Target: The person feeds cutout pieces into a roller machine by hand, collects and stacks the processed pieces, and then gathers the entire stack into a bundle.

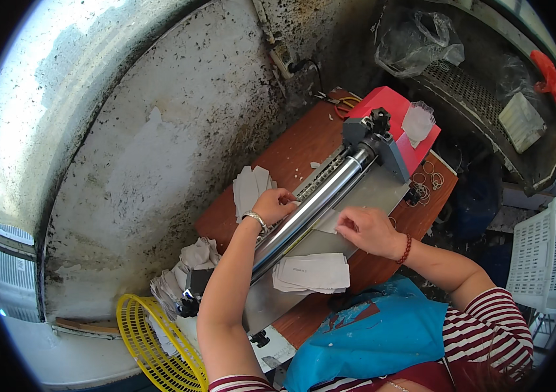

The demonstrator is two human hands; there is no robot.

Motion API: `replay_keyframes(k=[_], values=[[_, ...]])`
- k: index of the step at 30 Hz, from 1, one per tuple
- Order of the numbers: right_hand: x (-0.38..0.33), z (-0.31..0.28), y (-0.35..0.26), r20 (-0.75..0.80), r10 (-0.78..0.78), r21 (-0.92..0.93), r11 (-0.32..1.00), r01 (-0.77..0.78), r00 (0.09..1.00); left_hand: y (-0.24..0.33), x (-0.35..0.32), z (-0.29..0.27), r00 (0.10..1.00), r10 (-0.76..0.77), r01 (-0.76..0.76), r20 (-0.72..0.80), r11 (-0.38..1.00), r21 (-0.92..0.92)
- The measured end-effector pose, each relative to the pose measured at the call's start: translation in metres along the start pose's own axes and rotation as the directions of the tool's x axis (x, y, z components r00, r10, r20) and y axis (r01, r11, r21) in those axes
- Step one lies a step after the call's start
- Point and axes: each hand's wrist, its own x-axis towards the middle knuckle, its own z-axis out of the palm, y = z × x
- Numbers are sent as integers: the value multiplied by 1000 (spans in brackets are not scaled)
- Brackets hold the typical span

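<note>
- Pinching a white slip (325, 223), the right hand (370, 231) is held on the near side of the metal roller (333, 185), thumb and fingertips drawn together. The slip is laid over the metal plate (377, 191); if it were released crooked, it could be fed in askew or creased.
- The left hand (272, 206) is held at the roller's far side with its fingers curled; whether anything is gripped there cannot be told.
- Fingertips could be nipped if either hand were brought too close while the roller turned; whether it is turning cannot be told.
- A metal bracelet (256, 221) is worn on the left wrist, near the roller, and could be snagged if that arm were lowered further.
- The near stack of slips (312, 272) is left unbound on the plate, its edges uneven; it could be fanned out or pushed off by a brush of the right forearm.
- The far stack (252, 186) is set on the wooden table (299, 140) just beside the left hand, and could be scattered by a backward sweep.
- The loose heap of white pieces (194, 258) is piled near the yellow basket (172, 372); by a knock from the left elbow, pieces could be spilled.
</note>
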Motion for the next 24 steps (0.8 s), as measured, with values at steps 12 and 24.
replay_keyframes(k=[12, 24], values=[[-31, 30, -20, 89, -348, -159, 920, 358, 933, -78, -1, -67, 717, -13, 44, -697, 999, 27], [-18, -14, 1, 283, 78, 410, 891, -194, 956, -101, 5, -49, 917, -283, 380, -281, 831, 406]])
